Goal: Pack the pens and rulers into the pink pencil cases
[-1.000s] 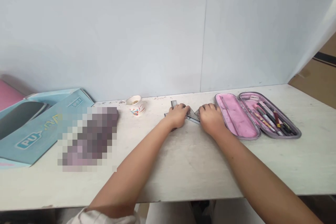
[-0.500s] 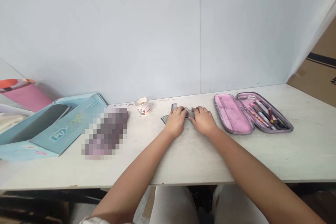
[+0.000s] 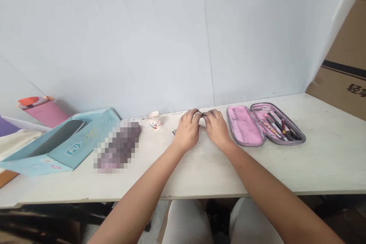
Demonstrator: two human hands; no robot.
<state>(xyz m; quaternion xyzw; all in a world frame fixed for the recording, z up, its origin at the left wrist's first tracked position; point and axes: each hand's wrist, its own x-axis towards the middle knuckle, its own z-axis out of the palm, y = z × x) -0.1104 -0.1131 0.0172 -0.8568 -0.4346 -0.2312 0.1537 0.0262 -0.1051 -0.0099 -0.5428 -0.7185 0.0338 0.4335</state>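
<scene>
My left hand and my right hand lie side by side at the back of the white table, fingertips meeting. Their fingers are curled down over a set of flat grey rulers. Only one grey corner of the rulers sticks out by my left hand; the rest is hidden under both hands. Just right of my right hand lies an open pink pencil case, with several pens in its far half.
A small paper cup stands left of my left hand. Further left lie a blurred purple object and a light blue cardboard box, with a pink container behind. White wall panels close the back; a brown carton stands at the right.
Both hands have closed in towards each other and slid toward the wall, so they now cover the grey rulers almost fully. The view has shifted to the left.
</scene>
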